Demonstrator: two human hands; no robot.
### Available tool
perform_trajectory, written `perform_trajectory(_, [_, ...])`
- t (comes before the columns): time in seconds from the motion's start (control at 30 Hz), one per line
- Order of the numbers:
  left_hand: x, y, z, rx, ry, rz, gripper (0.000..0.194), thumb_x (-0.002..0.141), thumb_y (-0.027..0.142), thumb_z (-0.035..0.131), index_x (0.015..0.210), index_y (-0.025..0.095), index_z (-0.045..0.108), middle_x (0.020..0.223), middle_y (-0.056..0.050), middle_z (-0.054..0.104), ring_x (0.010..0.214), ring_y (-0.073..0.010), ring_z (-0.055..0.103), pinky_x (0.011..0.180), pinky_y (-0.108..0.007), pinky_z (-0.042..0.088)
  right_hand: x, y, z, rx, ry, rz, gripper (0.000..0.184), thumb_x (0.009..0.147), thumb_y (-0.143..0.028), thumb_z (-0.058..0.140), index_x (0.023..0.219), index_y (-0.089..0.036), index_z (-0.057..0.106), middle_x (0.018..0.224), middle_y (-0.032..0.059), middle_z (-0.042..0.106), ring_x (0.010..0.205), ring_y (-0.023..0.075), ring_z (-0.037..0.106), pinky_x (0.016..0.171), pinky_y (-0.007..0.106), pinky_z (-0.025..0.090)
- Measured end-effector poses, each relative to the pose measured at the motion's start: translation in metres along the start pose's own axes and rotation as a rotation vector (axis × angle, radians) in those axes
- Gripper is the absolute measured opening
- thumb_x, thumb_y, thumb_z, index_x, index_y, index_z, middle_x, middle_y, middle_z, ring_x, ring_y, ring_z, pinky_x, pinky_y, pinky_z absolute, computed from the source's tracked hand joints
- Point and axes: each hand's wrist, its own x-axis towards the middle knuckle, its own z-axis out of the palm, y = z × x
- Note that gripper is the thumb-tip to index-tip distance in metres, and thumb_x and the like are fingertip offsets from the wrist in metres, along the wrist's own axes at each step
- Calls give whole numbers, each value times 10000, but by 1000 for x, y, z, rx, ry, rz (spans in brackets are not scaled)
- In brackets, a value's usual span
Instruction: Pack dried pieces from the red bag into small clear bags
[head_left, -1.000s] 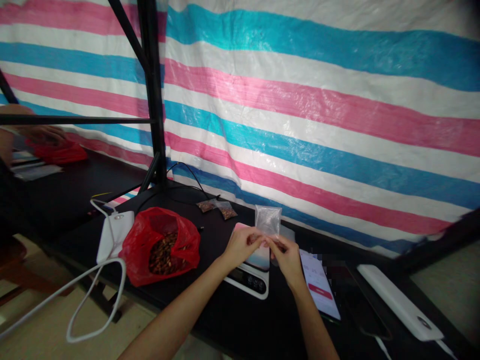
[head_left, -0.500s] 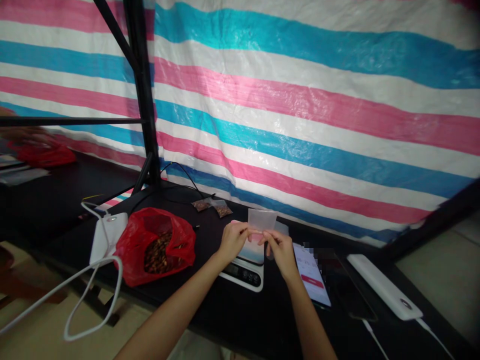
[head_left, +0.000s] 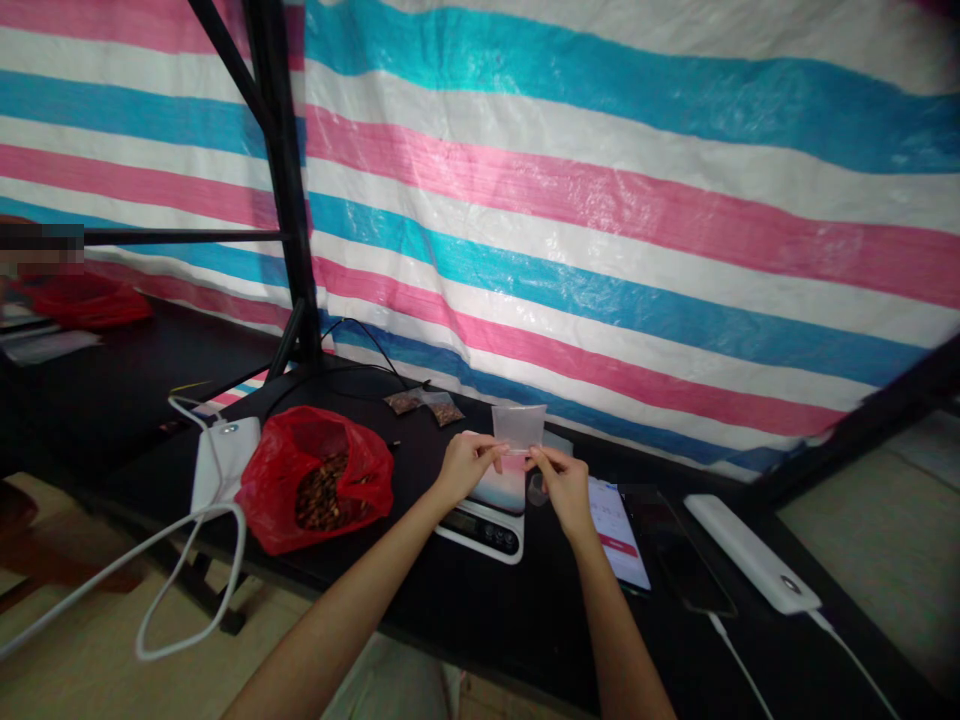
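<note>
A small clear plastic bag [head_left: 519, 426] is held up over the scale, pinched at its near edge by both hands. My left hand [head_left: 466, 466] grips its left corner, and my right hand [head_left: 561, 482] grips the right one. No contents show in the bag. Below them lies a white digital scale [head_left: 480, 538] with a dark button panel; my hands partly cover its plate. Left of the scale, an open red plastic bag [head_left: 270, 490] holds many small brown pieces [head_left: 322, 495], perhaps nuts or beans. Behind it lie two small filled clear bags [head_left: 444, 408].
On the right are a lit phone [head_left: 619, 540], a dark phone [head_left: 697, 560] and a white power bank [head_left: 754, 555] with a cable. A white device [head_left: 225, 460] with a looping cable sits at the left. A black frame post [head_left: 289, 200] rises behind, before a striped sheet.
Both hands still pinch the small clear bag, with its upper part now a little wider and flatter. The view has shifted slightly.
</note>
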Motion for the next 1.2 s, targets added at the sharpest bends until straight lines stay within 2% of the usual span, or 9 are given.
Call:
perform_trajectory(0.2, [3, -5, 4, -148, -50, -10, 421, 744, 457, 559, 480, 130, 579, 455, 26, 487, 462, -71, 392, 486, -202, 273, 3, -1, -2, 103, 19, 44, 372, 750, -481, 563, 616, -149, 666, 547, 19, 638, 356, 83, 427, 408, 214, 343])
perform_trajectory(0.3, [5, -8, 4, -213, 79, -62, 401, 697, 466, 611, 483, 134, 539, 437, 45, 446, 446, -65, 368, 472, -196, 268, 6, 1, -4, 202, 39, 33, 399, 779, -502, 511, 679, -144, 658, 661, 44, 678, 377, 82, 475, 409, 209, 340])
perform_trajectory(0.37, [6, -10, 2, -228, 193, -100, 397, 705, 477, 602, 508, 141, 527, 438, 53, 425, 445, -66, 366, 472, -194, 275, 10, 6, -9, 270, 131, 71, 429, 772, -536, 493, 755, -136, 647, 750, 70, 693, 397, 93, 514, 375, 200, 299])
perform_trajectory(0.5, [9, -17, -9, 11, 391, -178, 369, 775, 482, 523, 604, 158, 565, 517, 33, 502, 499, -91, 444, 527, -208, 332, 18, 29, -23, 271, 365, 211, 554, 699, -616, 505, 860, -103, 638, 771, 109, 700, 392, 123, 532, 368, 218, 318])
perform_trajectory(0.6, [11, -27, -18, 333, 456, -175, 281, 834, 413, 467, 768, 177, 604, 721, -17, 615, 710, -153, 542, 651, -245, 394, 20, 45, -32, 116, 364, 324, 600, 671, -636, 504, 854, -87, 664, 743, 126, 705, 366, 138, 525, 416, 256, 378])
perform_trajectory(0.7, [11, -44, -24, 583, 411, -144, 203, 847, 278, 458, 957, 171, 591, 1011, -69, 622, 988, -215, 506, 802, -298, 411, 18, 50, -39, -101, 315, 409, 538, 712, -598, 475, 822, -117, 692, 735, 106, 710, 379, 141, 539, 469, 259, 396])
perform_trajectory(0.87, [11, -76, -27, 804, 166, -127, 421, 817, 124, 444, 1234, 185, 461, 1372, -56, 409, 1248, -255, 326, 980, -409, 326, 14, 41, -43, -430, 222, 547, 427, 779, -517, 434, 806, -200, 719, 676, 75, 699, 566, 195, 610, 539, 267, 391])
perform_trajectory(1.03, [15, -81, -28, 902, 118, -85, 401, 839, 176, 449, 1235, 238, 469, 1302, -55, 484, 1171, -257, 403, 1017, -487, 238, 7, 29, -38, -756, 127, 566, 451, 806, -553, 408, 804, -223, 716, 796, 122, 684, 785, 277, 627, 636, 328, 415])
perform_trajectory(1.2, [21, -73, -32, 958, 177, -147, 334, 833, 201, 477, 1160, 224, 543, 1114, -85, 564, 1033, -242, 474, 899, -403, 351, 2, 16, -35, -1004, 274, 516, 531, 851, -567, 314, 883, -203, 699, 780, 150, 660, 737, 274, 625, 634, 343, 419])
